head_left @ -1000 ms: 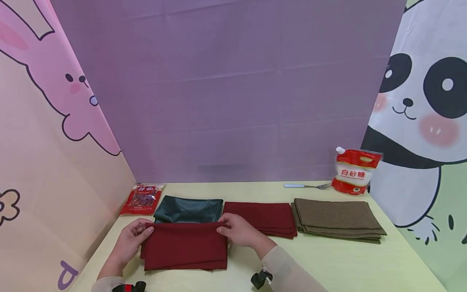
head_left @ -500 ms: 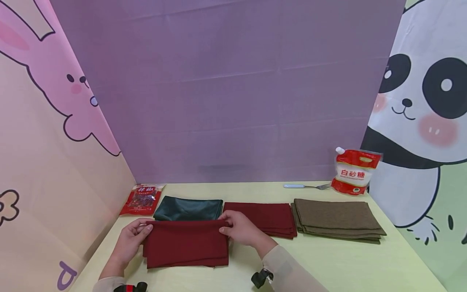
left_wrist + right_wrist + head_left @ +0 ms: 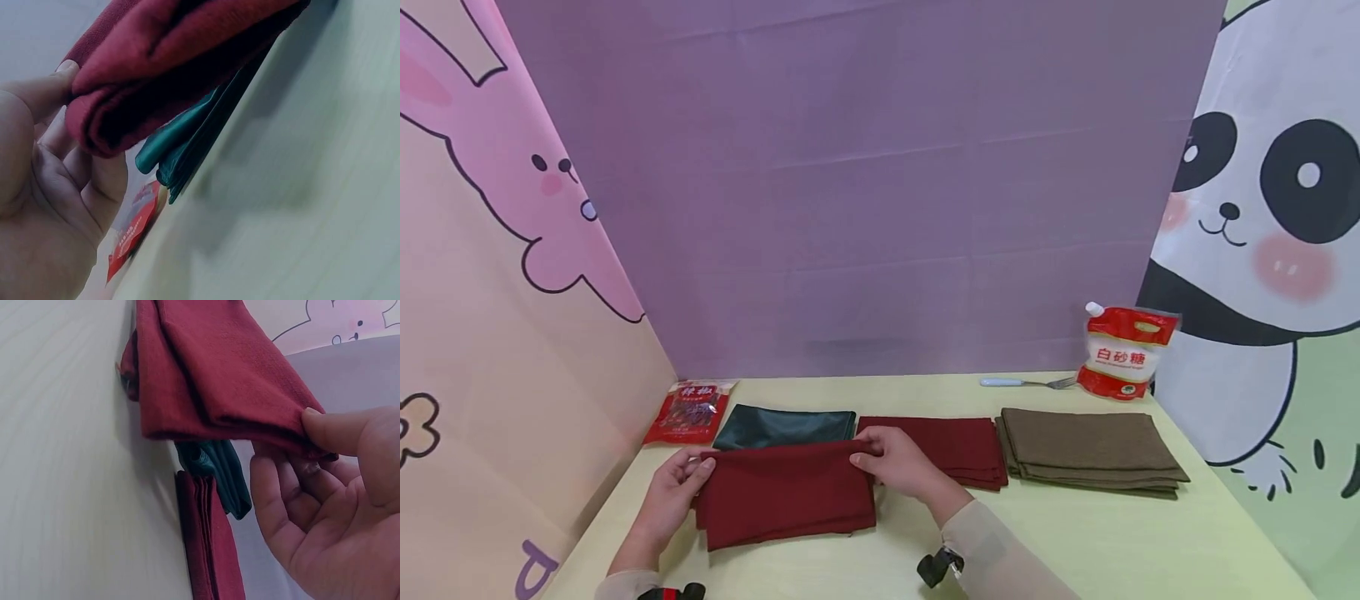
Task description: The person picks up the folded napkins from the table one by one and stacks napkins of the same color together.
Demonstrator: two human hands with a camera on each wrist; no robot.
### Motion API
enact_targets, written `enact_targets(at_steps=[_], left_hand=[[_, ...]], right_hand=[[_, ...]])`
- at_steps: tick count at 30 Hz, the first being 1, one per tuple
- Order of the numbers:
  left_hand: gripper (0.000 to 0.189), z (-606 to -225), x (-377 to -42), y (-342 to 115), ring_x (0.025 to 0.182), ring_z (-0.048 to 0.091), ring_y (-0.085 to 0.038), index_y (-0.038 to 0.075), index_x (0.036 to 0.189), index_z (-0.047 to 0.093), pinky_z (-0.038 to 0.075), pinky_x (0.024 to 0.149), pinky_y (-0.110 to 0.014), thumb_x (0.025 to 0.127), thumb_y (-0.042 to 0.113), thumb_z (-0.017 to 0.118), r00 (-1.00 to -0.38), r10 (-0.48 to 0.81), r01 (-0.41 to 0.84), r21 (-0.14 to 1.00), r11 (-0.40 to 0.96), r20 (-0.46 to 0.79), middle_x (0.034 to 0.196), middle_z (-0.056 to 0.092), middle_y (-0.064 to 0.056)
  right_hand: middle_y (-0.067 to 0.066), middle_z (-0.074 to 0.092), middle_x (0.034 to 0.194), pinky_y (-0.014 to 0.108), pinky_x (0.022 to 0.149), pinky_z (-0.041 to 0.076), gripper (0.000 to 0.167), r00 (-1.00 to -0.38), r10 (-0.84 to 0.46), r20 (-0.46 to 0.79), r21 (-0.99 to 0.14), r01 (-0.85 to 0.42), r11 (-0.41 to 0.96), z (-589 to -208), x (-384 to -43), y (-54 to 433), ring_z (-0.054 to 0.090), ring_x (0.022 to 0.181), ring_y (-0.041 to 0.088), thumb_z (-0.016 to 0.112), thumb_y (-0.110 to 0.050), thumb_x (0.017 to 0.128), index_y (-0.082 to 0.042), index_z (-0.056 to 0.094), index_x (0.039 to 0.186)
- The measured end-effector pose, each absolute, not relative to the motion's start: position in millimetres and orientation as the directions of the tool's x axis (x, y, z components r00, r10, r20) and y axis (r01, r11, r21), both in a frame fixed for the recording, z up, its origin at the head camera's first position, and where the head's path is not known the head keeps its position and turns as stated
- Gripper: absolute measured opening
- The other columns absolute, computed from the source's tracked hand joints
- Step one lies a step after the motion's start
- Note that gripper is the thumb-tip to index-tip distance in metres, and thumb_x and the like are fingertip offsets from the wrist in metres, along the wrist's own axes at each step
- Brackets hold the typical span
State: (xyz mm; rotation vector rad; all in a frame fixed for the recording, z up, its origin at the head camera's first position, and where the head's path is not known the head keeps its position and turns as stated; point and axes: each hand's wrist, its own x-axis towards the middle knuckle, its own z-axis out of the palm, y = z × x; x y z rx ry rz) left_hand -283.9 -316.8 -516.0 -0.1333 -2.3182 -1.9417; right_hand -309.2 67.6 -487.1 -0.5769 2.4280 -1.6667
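Observation:
A folded dark red cloth [image 3: 786,496] hangs between my two hands above the front of the table. My left hand [image 3: 664,500] pinches its upper left corner between thumb and fingers. At the upper right corner, my right hand [image 3: 901,467] grips it the same way. The left wrist view shows the cloth's rounded, layered fold [image 3: 125,87] by the thumb. Behind it lies a folded dark green cloth [image 3: 793,425], its front part hidden. Just beyond my right hand rests a folded red cloth stack [image 3: 955,446], partly covered by that hand.
A folded brown cloth stack [image 3: 1090,442] lies at the right. Along the back are a red packet [image 3: 691,412] at left, a fork [image 3: 1022,383], and a standing red and white sugar bag [image 3: 1123,354] at right. Walls [image 3: 865,208] enclose the table [image 3: 1075,542].
The held red cloth has risen slightly, its right side more, so it now tilts up to the right. Both hands keep their hold. The view has shifted a little.

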Motion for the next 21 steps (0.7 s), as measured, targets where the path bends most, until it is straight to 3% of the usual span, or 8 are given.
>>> enact_targets(at_steps=[9,12,16,21], left_hand=[[0.030,-517.6,-285.7,-310.9,0.074,0.074,-0.026,0.006,0.133,0.056,0.061,0.060,-0.038,0.109,0.025,0.059,-0.992,0.000,0.126,0.979,0.159,0.128,0.099,0.077,-0.009],[0.028,-519.3,-286.9,-306.8,0.070,0.073,-0.026,0.006,0.131,0.054,0.060,0.057,-0.038,0.110,0.026,0.056,-0.992,0.021,0.123,0.981,0.151,0.121,0.096,0.077,-0.012],[0.026,-522.6,-288.9,-301.2,0.070,0.073,-0.027,0.008,0.130,0.052,0.060,0.057,-0.038,0.112,0.026,0.053,-0.995,0.034,0.097,0.984,0.148,0.093,0.095,0.076,-0.013],[0.030,-523.9,-290.0,-294.2,0.074,0.073,-0.027,0.009,0.136,0.048,0.060,0.059,-0.038,0.112,0.027,0.052,-0.997,0.070,0.042,0.990,0.136,0.033,0.099,0.074,-0.016]], right_hand=[[0.004,0.061,0.090,0.030,0.056,0.046,0.008,-0.896,-0.425,0.126,-0.917,-0.269,0.295,-482.5,-306.3,69.8,0.048,0.059,0.014,0.062,-0.020,0.108,-0.012,0.062,0.110],[0.004,0.064,0.096,0.031,0.058,0.047,0.011,-0.895,-0.428,0.123,-0.924,-0.261,0.280,-482.0,-306.6,70.8,0.053,0.066,0.015,0.057,-0.020,0.110,-0.010,0.059,0.113],[0.003,0.064,0.105,0.034,0.072,0.051,0.016,-0.901,-0.410,0.140,-0.913,-0.278,0.298,-480.8,-306.3,72.4,0.062,0.086,0.017,0.054,-0.022,0.111,-0.009,0.058,0.120],[0.004,0.064,0.104,0.035,0.080,0.049,0.024,-0.923,-0.359,0.136,-0.916,-0.256,0.310,-480.1,-307.2,74.1,0.062,0.090,0.018,0.054,-0.024,0.111,-0.008,0.058,0.129]])
